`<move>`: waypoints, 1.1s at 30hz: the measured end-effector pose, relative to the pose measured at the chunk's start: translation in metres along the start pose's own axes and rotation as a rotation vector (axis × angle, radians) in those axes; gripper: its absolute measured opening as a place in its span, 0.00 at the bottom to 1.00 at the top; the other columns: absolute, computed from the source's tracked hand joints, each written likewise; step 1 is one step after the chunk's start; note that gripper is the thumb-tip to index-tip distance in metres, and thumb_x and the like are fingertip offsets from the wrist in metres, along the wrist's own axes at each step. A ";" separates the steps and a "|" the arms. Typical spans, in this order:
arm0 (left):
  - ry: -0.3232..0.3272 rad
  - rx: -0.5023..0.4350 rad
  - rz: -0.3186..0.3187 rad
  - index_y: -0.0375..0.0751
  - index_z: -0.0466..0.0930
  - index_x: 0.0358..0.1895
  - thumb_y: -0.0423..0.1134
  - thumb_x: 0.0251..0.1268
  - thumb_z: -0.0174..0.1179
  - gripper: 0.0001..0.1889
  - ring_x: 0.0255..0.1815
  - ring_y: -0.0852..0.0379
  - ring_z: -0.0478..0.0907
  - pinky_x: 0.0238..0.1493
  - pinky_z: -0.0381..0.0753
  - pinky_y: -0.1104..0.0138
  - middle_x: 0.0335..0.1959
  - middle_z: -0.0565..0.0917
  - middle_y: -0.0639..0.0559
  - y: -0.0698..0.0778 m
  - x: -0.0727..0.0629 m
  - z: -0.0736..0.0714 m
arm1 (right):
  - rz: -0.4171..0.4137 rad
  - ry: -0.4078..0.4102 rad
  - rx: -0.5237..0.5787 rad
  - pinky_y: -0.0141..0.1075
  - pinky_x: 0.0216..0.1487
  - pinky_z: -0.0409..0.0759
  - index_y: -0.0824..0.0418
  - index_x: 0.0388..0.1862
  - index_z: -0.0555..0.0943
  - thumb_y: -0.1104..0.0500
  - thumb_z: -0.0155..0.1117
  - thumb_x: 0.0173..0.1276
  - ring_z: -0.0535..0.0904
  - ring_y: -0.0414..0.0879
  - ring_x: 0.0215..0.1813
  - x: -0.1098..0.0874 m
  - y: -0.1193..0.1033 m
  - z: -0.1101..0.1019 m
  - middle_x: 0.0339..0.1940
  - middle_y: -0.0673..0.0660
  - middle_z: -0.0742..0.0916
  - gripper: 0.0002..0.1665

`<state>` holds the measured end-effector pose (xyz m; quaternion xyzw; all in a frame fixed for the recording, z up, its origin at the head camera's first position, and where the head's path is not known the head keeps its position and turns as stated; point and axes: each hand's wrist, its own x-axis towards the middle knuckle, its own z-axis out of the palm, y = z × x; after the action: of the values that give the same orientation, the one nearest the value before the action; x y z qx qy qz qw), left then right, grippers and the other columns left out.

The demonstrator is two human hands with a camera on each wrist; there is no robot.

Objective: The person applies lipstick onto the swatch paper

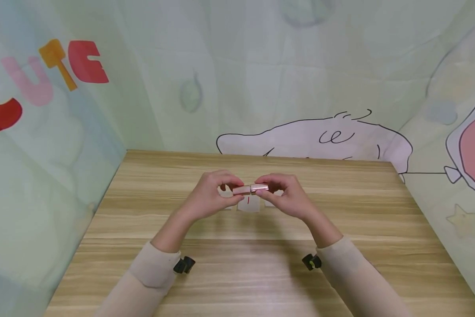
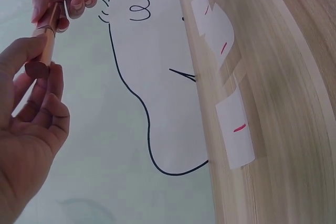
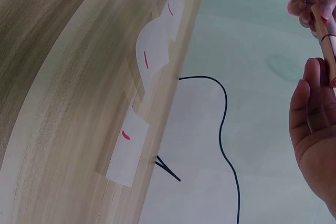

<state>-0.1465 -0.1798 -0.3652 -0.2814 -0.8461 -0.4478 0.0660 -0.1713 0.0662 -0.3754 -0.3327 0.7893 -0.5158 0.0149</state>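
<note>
A rose-gold lipstick tube (image 1: pixel 242 190), with a seam around its middle, is held level above the table between both hands. My left hand (image 1: pixel 207 198) pinches its left end between thumb and fingers. On the other end, the thumb and fingers of my right hand (image 1: pixel 289 197) grip the shinier half. The left wrist view shows the tube (image 2: pixel 48 45) with the two halves together at the seam. Below the hands lie white paper pieces, the middle one (image 1: pixel 248 205) bearing a red stroke. The outer papers are partly hidden by my hands in the head view.
In the left wrist view, a near paper (image 2: pixel 234 135) with a red mark lies along the wooden table (image 2: pixel 294 145). A printed cloth backdrop (image 1: pixel 253 79) rises behind the table's far edge. Small black devices (image 1: pixel 184 265) sit at both wrists.
</note>
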 end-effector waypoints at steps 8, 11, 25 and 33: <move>0.025 0.006 0.015 0.41 0.89 0.40 0.32 0.54 0.76 0.10 0.36 0.56 0.81 0.37 0.79 0.65 0.36 0.86 0.56 0.001 -0.002 0.001 | 0.027 -0.007 0.004 0.38 0.33 0.80 0.64 0.46 0.87 0.65 0.71 0.67 0.80 0.46 0.32 0.000 0.001 0.000 0.38 0.54 0.89 0.10; 0.031 0.001 0.023 0.40 0.89 0.40 0.31 0.54 0.76 0.10 0.36 0.52 0.82 0.37 0.78 0.66 0.36 0.86 0.55 0.002 -0.002 0.001 | 0.035 -0.013 0.005 0.36 0.32 0.80 0.63 0.46 0.88 0.65 0.72 0.66 0.80 0.46 0.32 -0.001 0.001 0.001 0.37 0.53 0.89 0.10; 0.056 -0.051 0.040 0.38 0.88 0.40 0.30 0.53 0.76 0.11 0.35 0.60 0.80 0.39 0.83 0.65 0.37 0.86 0.54 0.004 0.002 0.004 | 0.048 -0.022 -0.019 0.32 0.31 0.78 0.64 0.45 0.87 0.66 0.77 0.60 0.81 0.46 0.30 -0.002 0.001 0.002 0.34 0.55 0.89 0.14; 0.059 -0.204 -0.021 0.37 0.88 0.43 0.32 0.55 0.76 0.12 0.37 0.57 0.81 0.41 0.84 0.62 0.37 0.86 0.53 0.007 0.007 0.012 | 0.077 -0.028 0.008 0.38 0.40 0.86 0.62 0.45 0.87 0.65 0.76 0.63 0.87 0.46 0.37 -0.006 0.004 0.005 0.41 0.55 0.90 0.12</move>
<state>-0.1473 -0.1642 -0.3647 -0.2643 -0.7968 -0.5404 0.0571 -0.1667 0.0663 -0.3829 -0.3091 0.7993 -0.5132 0.0470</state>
